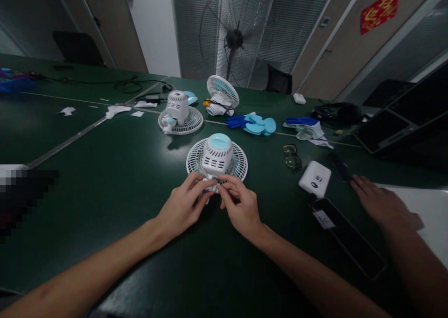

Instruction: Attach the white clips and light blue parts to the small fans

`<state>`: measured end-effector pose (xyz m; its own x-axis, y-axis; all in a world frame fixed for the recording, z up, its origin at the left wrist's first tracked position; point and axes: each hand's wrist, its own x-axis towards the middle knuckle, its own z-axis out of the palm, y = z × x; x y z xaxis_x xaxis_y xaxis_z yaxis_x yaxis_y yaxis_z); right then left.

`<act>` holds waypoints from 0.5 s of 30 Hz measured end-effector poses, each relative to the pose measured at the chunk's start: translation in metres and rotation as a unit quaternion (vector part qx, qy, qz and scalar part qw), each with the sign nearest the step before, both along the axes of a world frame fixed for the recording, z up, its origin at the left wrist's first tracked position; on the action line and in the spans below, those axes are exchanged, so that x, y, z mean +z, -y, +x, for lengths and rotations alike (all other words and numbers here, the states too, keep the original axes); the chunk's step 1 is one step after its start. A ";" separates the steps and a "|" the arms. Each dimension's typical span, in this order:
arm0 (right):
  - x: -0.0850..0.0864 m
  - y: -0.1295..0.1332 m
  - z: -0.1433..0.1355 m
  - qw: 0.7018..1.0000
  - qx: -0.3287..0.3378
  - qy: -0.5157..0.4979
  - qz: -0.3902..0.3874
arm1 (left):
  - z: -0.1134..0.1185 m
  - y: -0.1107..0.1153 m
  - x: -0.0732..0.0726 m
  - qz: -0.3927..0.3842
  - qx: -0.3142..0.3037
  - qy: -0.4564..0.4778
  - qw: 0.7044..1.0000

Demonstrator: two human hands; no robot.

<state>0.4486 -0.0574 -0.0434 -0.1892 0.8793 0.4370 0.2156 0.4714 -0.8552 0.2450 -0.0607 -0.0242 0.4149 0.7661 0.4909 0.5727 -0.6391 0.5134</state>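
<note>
In the head view a small white clip fan (217, 158) lies grille-down on the table, its motor housing with a light blue cap facing up. Its white bracket (211, 183) points toward me. My left hand (189, 200) pinches the bracket from the left, fingers closed on it. From the right, my right hand (241, 205) has its thumb and fingers pressed together at the same bracket. Whatever small part sits between those right fingertips is hidden.
Behind stand a second fan (177, 110) and a third fan (221, 96). Light blue fan blades (258, 124) lie beside blue gloves (236, 121). Glasses (291, 156), a white box (315, 178) and a black device (348, 236) are rightward. Another person's hand (385, 201) rests at far right.
</note>
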 end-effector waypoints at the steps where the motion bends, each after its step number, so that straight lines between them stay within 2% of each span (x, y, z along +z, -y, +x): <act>1: 0.000 0.000 0.000 1.000 0.004 0.000 -0.002 | 0.000 0.000 0.000 0.002 0.001 0.001 1.000; 4: 0.003 0.002 0.001 1.000 -0.004 0.018 0.009 | 0.000 0.000 0.001 0.005 0.002 -0.002 1.000; 8: 0.007 0.006 0.002 0.992 -0.044 0.072 0.095 | 0.001 0.001 0.002 0.004 0.006 -0.003 1.000; 12: 0.009 0.007 0.001 0.974 -0.030 0.138 0.180 | 0.001 0.001 0.002 0.001 0.003 0.001 1.000; 15: 0.008 0.006 0.000 0.968 -0.039 0.154 0.193 | 0.000 0.000 0.001 0.002 0.006 -0.005 1.000</act>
<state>0.4490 -0.0635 -0.0357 -0.3023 0.6787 0.6694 0.4804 0.7150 -0.5080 0.2455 -0.0607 -0.0231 0.4106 0.7689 0.4901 0.5857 -0.6344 0.5045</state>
